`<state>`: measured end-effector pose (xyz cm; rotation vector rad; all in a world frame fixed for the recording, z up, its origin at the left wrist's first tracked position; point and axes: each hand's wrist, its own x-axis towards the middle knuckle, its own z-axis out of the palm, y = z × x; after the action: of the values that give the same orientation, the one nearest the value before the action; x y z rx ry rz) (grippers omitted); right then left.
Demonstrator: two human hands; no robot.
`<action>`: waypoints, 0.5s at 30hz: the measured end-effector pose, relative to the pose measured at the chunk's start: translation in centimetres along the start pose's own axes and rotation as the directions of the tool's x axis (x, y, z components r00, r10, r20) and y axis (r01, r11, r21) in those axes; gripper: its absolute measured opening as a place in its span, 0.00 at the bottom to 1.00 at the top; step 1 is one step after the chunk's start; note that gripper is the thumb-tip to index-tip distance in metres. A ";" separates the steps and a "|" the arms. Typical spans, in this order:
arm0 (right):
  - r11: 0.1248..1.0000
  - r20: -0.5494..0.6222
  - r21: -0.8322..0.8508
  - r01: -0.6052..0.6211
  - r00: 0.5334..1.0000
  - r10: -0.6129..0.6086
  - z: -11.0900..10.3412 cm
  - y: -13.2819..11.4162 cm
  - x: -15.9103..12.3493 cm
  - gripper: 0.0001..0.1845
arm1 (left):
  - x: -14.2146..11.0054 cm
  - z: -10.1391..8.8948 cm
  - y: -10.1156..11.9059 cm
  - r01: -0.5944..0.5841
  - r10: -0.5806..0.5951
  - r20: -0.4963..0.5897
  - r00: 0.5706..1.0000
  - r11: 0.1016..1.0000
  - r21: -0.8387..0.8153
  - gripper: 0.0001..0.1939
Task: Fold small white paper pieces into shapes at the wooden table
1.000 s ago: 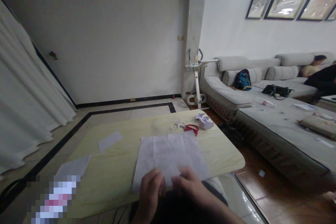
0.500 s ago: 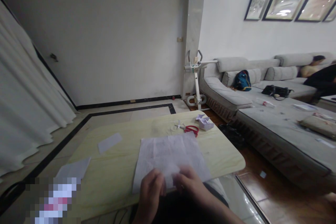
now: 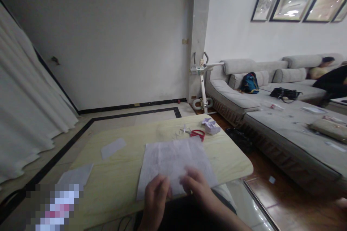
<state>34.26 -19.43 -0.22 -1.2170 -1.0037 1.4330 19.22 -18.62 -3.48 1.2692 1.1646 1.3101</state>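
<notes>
A creased white sheet of paper [image 3: 176,155] lies flat on the pale yellow table [image 3: 121,184] in front of me. Over its near edge, my left hand [image 3: 158,193] is closed, thumb and fingers pressed together; whatever they may hold is hidden. My right hand [image 3: 196,184] hovers above the sheet's near right part, slightly blurred, its bent fingers a little apart and nothing visible between them. Beyond the sheet lie red-handled scissors [image 3: 197,134] among thin paper scraps [image 3: 180,131]. A folded, crumpled paper piece [image 3: 211,126] sits beside them at the table's far right corner.
A small white paper [image 3: 113,148] and a larger paper [image 3: 77,176] lie on the table's left side, near a pixelated patch. To the right stands a long grey sofa [image 3: 282,130] with bags and a seated person. White exercise equipment [image 3: 202,83] stands beyond the table.
My right hand has lifted slightly and its fingers have spread apart. My left hand stays almost where it was. The sheet and scissors have not moved.
</notes>
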 end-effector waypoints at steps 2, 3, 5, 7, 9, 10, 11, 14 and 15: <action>0.999 -0.024 0.048 -0.019 1.000 0.020 -0.1 0.3 0.1 0.14 | 0.0 0.0 0.4 0.030 -0.029 0.051 0.998 0.999 -0.020 0.21; 0.997 -0.032 0.075 -0.017 0.999 0.019 -0.1 0.4 0.2 0.13 | 0.0 0.0 0.5 0.043 -0.041 0.079 0.996 0.999 -0.031 0.20; 0.994 -0.026 0.105 0.007 1.000 -0.004 -0.2 0.6 0.3 0.11 | 0.1 0.1 0.7 0.061 -0.055 0.119 0.991 0.997 -0.046 0.20; 0.995 -0.009 0.095 0.034 0.999 -0.034 -0.4 0.7 0.3 0.10 | 0.1 0.2 0.8 0.069 -0.061 0.139 0.988 0.996 -0.050 0.18; 0.998 0.023 0.057 0.042 0.999 -0.043 -0.5 0.5 0.2 0.09 | 0.2 0.3 0.6 0.073 -0.065 0.156 0.986 0.996 -0.052 0.17; 0.998 0.040 0.037 0.041 0.998 -0.042 -0.5 0.4 0.2 0.09 | 0.1 0.3 0.5 0.076 -0.067 0.162 0.985 0.996 -0.047 0.17; 0.999 0.052 0.015 0.046 0.998 -0.046 -0.5 0.4 0.2 0.10 | 0.1 0.3 0.4 0.077 -0.069 0.163 0.984 0.996 -0.041 0.17; 0.993 0.076 -0.053 0.109 0.992 -0.105 -0.7 0.4 0.5 0.12 | 0.1 0.3 0.2 0.075 -0.073 0.140 0.987 0.997 -0.011 0.18; 0.988 0.085 -0.070 0.139 0.987 -0.133 -0.8 0.6 0.6 0.14 | 0.1 0.2 0.2 0.072 -0.071 0.125 0.990 0.997 -0.004 0.19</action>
<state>34.92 -18.96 -1.01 -1.1297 -1.1832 1.3557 19.47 -18.56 -3.28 1.2738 1.1053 1.1655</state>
